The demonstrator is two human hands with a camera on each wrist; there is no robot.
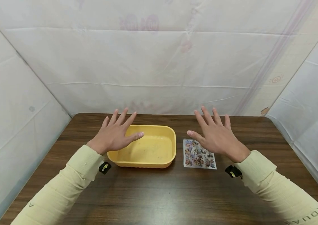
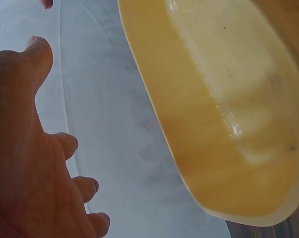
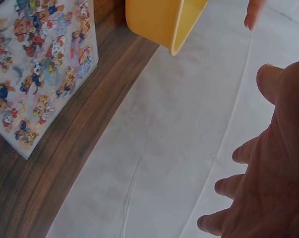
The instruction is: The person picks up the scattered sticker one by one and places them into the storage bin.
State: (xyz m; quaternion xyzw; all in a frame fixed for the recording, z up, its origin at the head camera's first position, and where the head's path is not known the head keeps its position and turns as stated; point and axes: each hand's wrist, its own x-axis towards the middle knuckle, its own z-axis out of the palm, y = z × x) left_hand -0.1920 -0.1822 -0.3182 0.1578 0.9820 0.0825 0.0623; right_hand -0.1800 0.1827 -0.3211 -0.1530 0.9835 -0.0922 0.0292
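Both hands are raised with their fingers spread, and neither holds anything. The left hand (image 1: 115,134) hovers over the left side of a yellow plastic basin (image 1: 147,164), hiding its far left corner. In the left wrist view the basin's inside (image 2: 238,99) shows only small specks and glints. To the right, the right hand (image 1: 218,136) hangs above a flat square sheet or stack of cartoon stickers (image 1: 198,156), covering its upper right corner. The right wrist view shows the stickers (image 3: 40,64) with small colourful puppy figures, apart from that hand.
A dark wood-grain table (image 1: 159,193) carries the basin and the stickers, which lie side by side with a narrow gap between. White cloth (image 1: 159,72) hangs along the table's back edge, with more on the left and right. Each wrist wears a small black device (image 1: 104,167).
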